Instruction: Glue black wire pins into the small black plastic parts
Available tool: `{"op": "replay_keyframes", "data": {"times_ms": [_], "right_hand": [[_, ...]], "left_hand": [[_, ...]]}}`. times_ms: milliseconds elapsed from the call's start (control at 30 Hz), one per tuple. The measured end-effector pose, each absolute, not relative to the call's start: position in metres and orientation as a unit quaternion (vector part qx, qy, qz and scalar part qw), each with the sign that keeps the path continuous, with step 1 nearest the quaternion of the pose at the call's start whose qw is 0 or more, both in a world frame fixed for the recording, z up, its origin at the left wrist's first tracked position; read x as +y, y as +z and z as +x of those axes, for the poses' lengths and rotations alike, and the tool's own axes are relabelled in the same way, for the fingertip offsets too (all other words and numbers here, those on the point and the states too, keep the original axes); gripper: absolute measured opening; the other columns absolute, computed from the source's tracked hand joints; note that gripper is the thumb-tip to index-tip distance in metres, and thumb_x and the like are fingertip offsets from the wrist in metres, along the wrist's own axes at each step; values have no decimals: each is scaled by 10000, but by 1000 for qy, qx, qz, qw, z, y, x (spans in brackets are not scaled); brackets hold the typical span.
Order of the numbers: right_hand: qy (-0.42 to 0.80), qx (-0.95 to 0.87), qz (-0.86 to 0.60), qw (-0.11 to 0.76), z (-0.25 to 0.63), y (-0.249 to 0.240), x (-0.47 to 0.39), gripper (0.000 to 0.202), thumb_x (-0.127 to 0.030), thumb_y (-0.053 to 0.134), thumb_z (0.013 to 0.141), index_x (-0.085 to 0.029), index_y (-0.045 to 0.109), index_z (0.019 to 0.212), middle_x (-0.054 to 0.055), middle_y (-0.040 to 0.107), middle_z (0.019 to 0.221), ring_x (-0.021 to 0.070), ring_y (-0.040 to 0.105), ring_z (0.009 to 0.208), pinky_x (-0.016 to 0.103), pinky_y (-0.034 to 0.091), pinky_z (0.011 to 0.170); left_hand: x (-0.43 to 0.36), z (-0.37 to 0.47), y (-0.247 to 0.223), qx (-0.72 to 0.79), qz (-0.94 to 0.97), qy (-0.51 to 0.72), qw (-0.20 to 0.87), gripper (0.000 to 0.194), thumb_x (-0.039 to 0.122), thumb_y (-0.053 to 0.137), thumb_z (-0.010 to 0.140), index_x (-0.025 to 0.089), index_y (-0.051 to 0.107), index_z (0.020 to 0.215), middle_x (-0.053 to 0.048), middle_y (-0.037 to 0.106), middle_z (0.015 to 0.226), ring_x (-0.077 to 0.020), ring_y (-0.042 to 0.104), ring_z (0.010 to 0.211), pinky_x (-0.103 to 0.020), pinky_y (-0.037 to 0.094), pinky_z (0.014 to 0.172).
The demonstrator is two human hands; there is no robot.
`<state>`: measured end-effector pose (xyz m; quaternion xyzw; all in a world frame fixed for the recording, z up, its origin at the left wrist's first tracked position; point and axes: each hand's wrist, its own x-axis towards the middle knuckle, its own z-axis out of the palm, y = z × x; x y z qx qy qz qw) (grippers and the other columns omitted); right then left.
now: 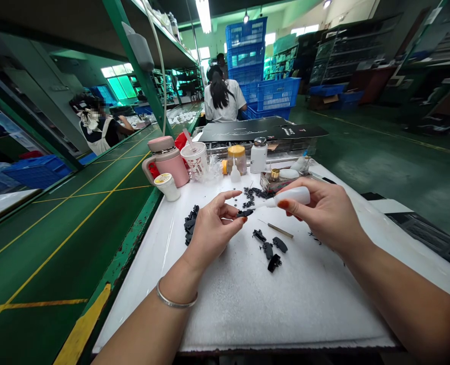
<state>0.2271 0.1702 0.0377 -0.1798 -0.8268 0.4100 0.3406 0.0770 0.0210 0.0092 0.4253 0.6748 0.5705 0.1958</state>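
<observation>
My left hand (215,220) pinches a small black plastic part (245,213) between thumb and fingers, above the white work surface (225,304). In my right hand (320,210) is a white squeeze bottle (293,195), tilted so its thin nozzle points left at the black part. Whether the tip touches the part I cannot tell. Below the hands lie several loose black parts (267,249) and a thin needle-tipped tool (280,230). A pile of similar black pieces (190,223) is partly hidden behind my left hand. Tiny black pieces (253,196) are scattered beyond the bottle nozzle.
Along the back stand a pink mug (170,162), a white tub (167,186), a plastic cup (195,159), a yellow-lidded jar (236,159) and a white bottle (259,155). A green conveyor (76,223) runs at left. Blue crates (278,95) and two co-workers are farther off.
</observation>
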Motion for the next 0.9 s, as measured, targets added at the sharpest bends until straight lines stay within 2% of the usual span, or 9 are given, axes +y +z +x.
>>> {"op": "replay_keyframes", "data": {"times_ms": [200,333,467,533,633,700,800,900], "right_hand": [[462,-802,-171,337,227,35,174,276,-425,713,733,-166,667,817,5,585,580,113,493,502,225,361,452],[582,-725,-156,334,225,33,176,279,-403,702,752,-154,629,855,27,587,654,116,510,548,218,375,463],[713,-607,-159,313,220,30,176,366,-300,776,664,-195,517,900,37,598,844,162,604,757,194,405,501],[749,-582,-155,278,218,28,174,416,-222,794,610,-203,469,868,24,582,897,146,592,767,195,423,534],[766,-587,-143,220,214,22,169,420,-179,789,587,-202,467,856,-35,515,798,79,503,625,182,398,519],[755,-615,-130,188,212,18,165,398,-215,784,610,-199,511,900,-57,462,726,56,433,557,171,353,483],[716,-675,-108,141,209,13,159,321,-330,717,711,-169,587,956,-29,501,705,68,417,546,187,336,474],[678,-714,-96,144,207,11,155,268,-379,657,762,-144,617,885,5,561,711,89,436,561,207,349,487]], "left_hand": [[21,77,9,673,426,572,195,504,183,665,720,219,541,1208,-4,600,766,-100,555,673,-207,464,648],[21,77,9,667,422,581,198,507,192,675,722,228,539,1209,5,599,742,-96,546,656,-207,455,638],[22,79,9,646,412,603,223,569,204,698,710,225,506,1245,9,608,722,-109,560,652,-222,461,630],[22,80,9,635,409,610,238,599,202,700,711,226,484,1268,9,617,718,-122,580,672,-239,478,655],[22,83,9,628,408,611,256,630,193,702,711,233,459,1292,4,636,721,-141,611,701,-256,496,677],[22,84,10,620,406,616,268,644,175,703,707,232,450,1297,-1,651,726,-144,622,703,-246,496,663],[23,86,10,600,401,631,283,653,153,697,705,217,442,1303,-6,665,725,-136,625,684,-231,494,649],[24,88,11,595,395,640,283,676,165,716,688,203,443,1305,-6,671,707,-135,629,668,-230,499,647]]}}
